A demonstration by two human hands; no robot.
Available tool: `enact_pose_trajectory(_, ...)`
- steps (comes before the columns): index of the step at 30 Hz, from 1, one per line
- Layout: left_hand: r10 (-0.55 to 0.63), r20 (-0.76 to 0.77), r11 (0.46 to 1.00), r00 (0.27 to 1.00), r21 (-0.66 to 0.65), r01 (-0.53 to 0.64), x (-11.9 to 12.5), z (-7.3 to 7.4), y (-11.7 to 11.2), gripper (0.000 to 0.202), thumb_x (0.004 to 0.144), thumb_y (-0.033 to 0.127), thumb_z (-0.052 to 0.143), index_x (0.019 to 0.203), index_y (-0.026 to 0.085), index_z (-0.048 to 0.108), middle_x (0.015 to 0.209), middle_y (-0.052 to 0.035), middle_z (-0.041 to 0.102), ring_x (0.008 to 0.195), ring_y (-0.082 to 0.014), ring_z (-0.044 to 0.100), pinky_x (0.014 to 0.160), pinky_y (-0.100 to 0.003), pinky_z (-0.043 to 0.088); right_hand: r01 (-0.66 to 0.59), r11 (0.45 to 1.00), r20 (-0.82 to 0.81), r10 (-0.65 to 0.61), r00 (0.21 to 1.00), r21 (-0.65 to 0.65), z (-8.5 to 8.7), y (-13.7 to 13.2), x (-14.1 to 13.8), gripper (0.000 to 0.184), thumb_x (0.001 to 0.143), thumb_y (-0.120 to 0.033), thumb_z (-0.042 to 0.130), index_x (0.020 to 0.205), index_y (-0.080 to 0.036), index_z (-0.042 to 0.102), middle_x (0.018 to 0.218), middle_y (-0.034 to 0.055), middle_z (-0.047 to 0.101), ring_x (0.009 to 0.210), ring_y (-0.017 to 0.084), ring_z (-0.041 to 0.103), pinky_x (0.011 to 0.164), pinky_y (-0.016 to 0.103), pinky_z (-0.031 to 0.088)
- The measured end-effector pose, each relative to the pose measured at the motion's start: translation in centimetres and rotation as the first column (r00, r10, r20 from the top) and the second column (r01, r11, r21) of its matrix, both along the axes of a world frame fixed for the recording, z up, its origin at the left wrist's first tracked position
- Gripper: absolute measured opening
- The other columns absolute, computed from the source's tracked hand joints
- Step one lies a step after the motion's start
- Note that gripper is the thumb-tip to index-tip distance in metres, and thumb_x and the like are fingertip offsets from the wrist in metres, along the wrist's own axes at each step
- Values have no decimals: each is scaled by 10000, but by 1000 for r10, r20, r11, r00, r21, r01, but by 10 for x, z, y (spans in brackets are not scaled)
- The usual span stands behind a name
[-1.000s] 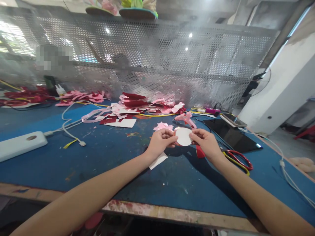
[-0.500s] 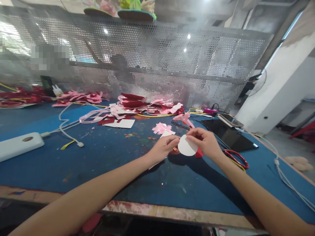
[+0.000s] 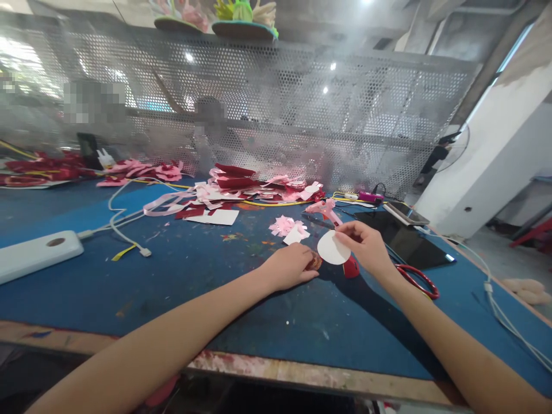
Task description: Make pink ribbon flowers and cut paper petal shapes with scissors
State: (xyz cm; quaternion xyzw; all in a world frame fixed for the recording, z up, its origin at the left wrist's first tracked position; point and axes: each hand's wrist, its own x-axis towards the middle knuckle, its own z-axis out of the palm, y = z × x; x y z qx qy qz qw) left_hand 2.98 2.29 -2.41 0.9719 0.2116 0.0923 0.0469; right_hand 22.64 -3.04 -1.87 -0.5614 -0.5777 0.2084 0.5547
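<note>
My right hand (image 3: pixel 364 244) pinches a white round paper disc (image 3: pixel 332 248) by its upper right edge, just above the table. To its left, my left hand (image 3: pixel 291 267) rests low on the table, fingers curled round a small shiny amber-brown round thing (image 3: pixel 318 263); the hand partly covers it. Below the disc stands a small red object (image 3: pixel 351 267), its kind unclear. A pink fringed rosette (image 3: pixel 287 226) and a white paper piece (image 3: pixel 296 234) lie beyond my left hand. Behind the disc is a pink glue gun (image 3: pixel 325 210).
Red-handled scissors (image 3: pixel 418 280) and a black flat panel (image 3: pixel 401 241) lie at the right. Pink, red and white scraps (image 3: pixel 250 190) are heaped at the back. A white power bank (image 3: pixel 41 253) with cables sits left. Perforated metal (image 3: pixel 280 103) screens the table's far side.
My left hand has let go of the disc and come down onto the amber-brown thing. The disc, now in my right hand alone, has shifted slightly right and up.
</note>
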Motion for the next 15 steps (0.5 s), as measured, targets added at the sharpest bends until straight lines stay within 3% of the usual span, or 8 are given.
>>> enact_pose_trajectory(5, 30, -14, 999, 999, -17, -30, 2, 1, -2, 178, 839, 254, 491, 852, 118, 606, 846, -114, 650, 791, -222, 622, 721, -316, 483, 26, 999, -118, -29, 993, -23, -1, 3, 2, 293, 658, -416, 699, 782, -159, 636, 681, 25, 637, 610, 141, 557, 568, 265, 423)
enact_pose_trajectory(10, -71, 33, 994, 997, 86, 68, 3, -4, -6, 199, 857, 150, 449, 999, 150, 588, 939, -106, 647, 860, -180, 635, 768, -278, 496, 101, 990, -374, -131, 918, -98, -4, 10, 13, 364, 535, -430, 774, 732, -164, 624, 601, -9, 602, 539, 115, 516, 489, 231, 386)
enact_pose_trajectory(15, -17, 121, 981, 992, 192, -7, -7, 8, -3, 386, 817, 28, 416, 1145, 179, 552, 1174, -116, 588, 916, -168, 632, 763, -263, 495, 105, 984, -432, -159, 888, -145, -9, 12, 20, 394, 510, -446, 783, 742, -171, 624, 635, 4, 621, 552, 134, 548, 476, 243, 418)
